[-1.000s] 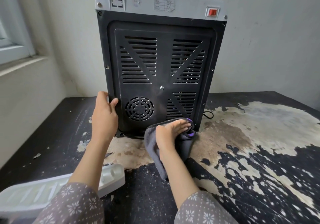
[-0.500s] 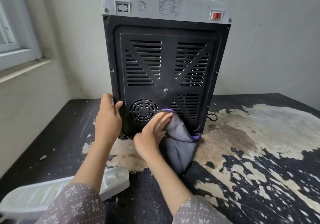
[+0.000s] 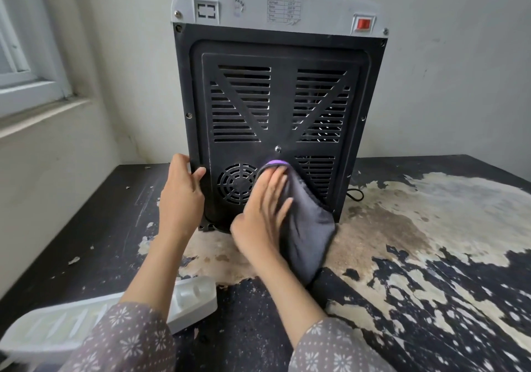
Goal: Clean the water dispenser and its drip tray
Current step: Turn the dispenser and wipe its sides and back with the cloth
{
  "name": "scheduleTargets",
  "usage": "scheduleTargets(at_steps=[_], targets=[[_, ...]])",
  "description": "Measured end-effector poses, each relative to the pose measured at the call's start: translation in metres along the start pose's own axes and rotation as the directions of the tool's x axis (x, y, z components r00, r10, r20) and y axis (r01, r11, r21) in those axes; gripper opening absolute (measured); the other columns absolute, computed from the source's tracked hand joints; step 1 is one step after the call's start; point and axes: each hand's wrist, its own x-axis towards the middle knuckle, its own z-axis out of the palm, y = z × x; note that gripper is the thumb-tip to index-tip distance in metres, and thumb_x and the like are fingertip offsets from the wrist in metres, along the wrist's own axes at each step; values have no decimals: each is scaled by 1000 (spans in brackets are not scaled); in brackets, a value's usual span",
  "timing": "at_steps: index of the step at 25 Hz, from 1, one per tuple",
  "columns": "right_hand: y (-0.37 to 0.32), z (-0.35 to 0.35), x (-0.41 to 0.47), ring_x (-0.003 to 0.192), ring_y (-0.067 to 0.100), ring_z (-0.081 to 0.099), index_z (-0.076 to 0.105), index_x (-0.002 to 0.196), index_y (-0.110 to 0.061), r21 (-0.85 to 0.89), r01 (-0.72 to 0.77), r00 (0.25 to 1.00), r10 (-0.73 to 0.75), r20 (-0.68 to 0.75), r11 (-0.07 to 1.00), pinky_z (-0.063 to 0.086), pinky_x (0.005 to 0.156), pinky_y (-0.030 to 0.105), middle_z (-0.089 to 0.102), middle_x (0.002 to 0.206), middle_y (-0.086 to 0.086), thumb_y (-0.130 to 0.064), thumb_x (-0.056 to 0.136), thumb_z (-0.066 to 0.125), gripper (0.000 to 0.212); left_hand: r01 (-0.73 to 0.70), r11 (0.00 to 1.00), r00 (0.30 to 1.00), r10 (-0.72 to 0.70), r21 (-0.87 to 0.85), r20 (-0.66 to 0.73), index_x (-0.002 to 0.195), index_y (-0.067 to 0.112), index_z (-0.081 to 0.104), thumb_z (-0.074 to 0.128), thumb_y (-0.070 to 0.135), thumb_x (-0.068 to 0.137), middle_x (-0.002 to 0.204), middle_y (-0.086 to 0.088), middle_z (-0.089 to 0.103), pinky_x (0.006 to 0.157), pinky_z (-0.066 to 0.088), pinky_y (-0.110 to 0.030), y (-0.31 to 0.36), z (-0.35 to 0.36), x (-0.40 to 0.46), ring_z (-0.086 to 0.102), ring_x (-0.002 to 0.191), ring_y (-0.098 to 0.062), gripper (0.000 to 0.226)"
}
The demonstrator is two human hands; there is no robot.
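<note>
The tall water dispenser with its black vented plastic back panel and grey top (image 3: 275, 107) stands upright on the far side of the peeling black tabletop (image 3: 431, 256), its back turned toward me and its long axis vertical. My right hand (image 3: 263, 213) lies flat-fingered against the lower middle of that panel, pressing a dark grey microfibre cloth with a purple edge (image 3: 307, 228) onto it just right of the round fan grille (image 3: 237, 183) — fingers straight, pressing and not curled round the cloth. My left hand (image 3: 181, 196) grips the panel's lower left edge, thumb on the back face, steadying the unit. What matters next, as I judge it, is that nearly all of the unwiped slats rise straight above the cloth, so the stroke should run upward along the tall axis. The white plastic drip tray (image 3: 189, 305) lies flat at the near left — nearer my left hand, and apart from the dispenser.
</note>
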Motion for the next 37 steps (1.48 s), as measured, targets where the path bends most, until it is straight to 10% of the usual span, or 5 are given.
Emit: scheduleTargets(at_steps=[12, 19, 23, 29, 37], targets=[[42, -29, 14, 137, 23, -33, -29, 141, -8, -112, -155, 985, 144, -96, 982, -15, 112, 54, -33, 151, 12, -22, 86, 49, 97, -9, 1000, 1000, 9, 10, -1, 93, 12, 32, 39, 20, 101, 82, -9, 48, 57, 27, -35, 6, -1, -2, 40, 66, -26, 13], [46, 0, 17, 142, 13, 19, 9, 151, -19, -424, 588, 791, -598, 127, 689, 30, 111, 36, 2, 153, -6, -52, 87, 47, 82, 20, 1000, 999, -20, -4, 41, 95, 15, 33, 42, 18, 100, 69, 5, 47, 55, 30, -31, 7, -8, 1, 39, 59, -10, 11], [43, -17, 40, 145, 27, 2, -4, 146, -5, -294, 76, 921, -181, -346, 953, 5, 113, 54, -5, 153, 11, -62, 92, 20, 82, 13, 1000, 998, -12, -23, 66, 98, 15, 34, 42, 24, 100, 72, -5, 52, 57, 32, -27, 9, -10, -1, 39, 59, -13, 12], [30, 14, 22, 130, 8, 35, 37, 144, -20, -481, 660, 720, -668, 186, 577, 40, 99, 28, 37, 148, -9, -63, 75, 51, 83, 15, 1000, 996, -13, -22, 83, 98, 19, 34, 44, 26, 99, 80, 1, 56, 65, 29, -32, 4, -11, 3, 45, 69, -17, 12], [66, -19, 37, 134, 12, 39, 35, 146, -15, -483, 818, 492, -815, 307, 312, 39, 105, 31, 37, 150, -2, -15, 79, 47, 68, -19, 1000, 998, 19, -13, 61, 99, 17, 33, 42, 22, 101, 60, 7, 38, 59, 28, -35, 4, -10, 2, 37, 56, -12, 10]])
